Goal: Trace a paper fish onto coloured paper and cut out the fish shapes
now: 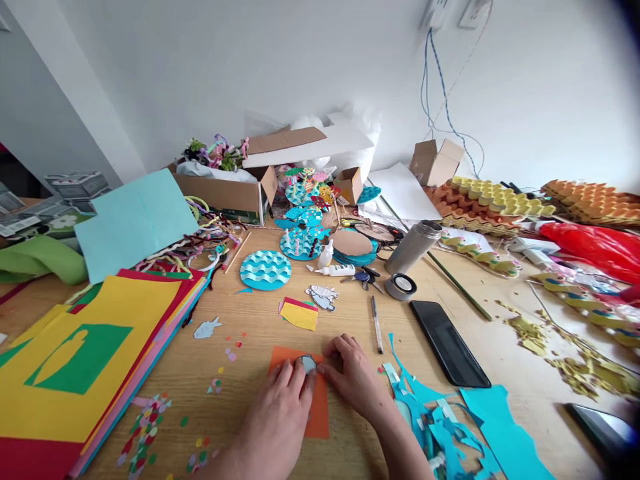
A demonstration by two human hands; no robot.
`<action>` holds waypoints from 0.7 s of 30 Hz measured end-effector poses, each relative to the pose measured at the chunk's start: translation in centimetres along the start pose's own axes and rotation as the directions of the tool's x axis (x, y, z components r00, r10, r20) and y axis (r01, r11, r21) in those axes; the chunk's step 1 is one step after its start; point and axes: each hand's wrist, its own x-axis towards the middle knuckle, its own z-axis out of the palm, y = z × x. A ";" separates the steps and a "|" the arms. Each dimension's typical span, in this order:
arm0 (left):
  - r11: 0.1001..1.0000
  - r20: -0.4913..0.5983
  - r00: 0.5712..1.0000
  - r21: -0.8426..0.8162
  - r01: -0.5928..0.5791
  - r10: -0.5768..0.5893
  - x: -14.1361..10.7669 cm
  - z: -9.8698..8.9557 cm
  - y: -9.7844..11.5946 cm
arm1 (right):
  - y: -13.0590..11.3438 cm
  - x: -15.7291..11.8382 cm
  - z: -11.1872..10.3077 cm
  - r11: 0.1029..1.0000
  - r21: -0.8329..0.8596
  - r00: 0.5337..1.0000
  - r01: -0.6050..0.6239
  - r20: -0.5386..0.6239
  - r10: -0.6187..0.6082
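Observation:
A sheet of orange paper (pixel 319 420) lies on the table in front of me. On its upper part rests a small light blue paper cutout (pixel 307 363) with a dark outline, partly hidden by my fingers. My left hand (pixel 283 407) presses the cutout down onto the orange sheet with bent fingers. From the other side, my right hand (pixel 350 370) has its thumb and index finger closed at the cutout's right edge and the sheet. Above the hands lie fish cutouts (pixel 323 297) and small red and yellow paper pieces (pixel 299 313).
A pen (pixel 377 325) and a black phone (pixel 443 340) lie to the right, near turquoise paper scraps (pixel 435 420). Coloured sheets (pixel 100 387) are stacked at left. A metal bottle (pixel 414 247), glue bottle (pixel 337 270), wavy blue disc (pixel 265 270) and egg trays (pixel 480 200) stand farther back.

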 end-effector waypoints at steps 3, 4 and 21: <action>1.000 0.001 1.000 0.004 -0.004 0.004 0.1 0.0 0.0 | -0.1 0.0 0.1 1.000 -0.007 1.000 -0.005 -0.009 0.005; 1.000 0.000 1.000 0.006 -0.007 0.007 0.1 0.0 -0.1 | -0.1 0.0 0.1 1.000 -0.006 1.000 -0.006 -0.009 0.006; 1.000 -0.004 1.000 -0.028 -0.007 0.007 -0.1 0.1 -0.2 | -0.6 0.0 -0.2 1.000 -0.019 1.000 -0.008 -0.013 0.008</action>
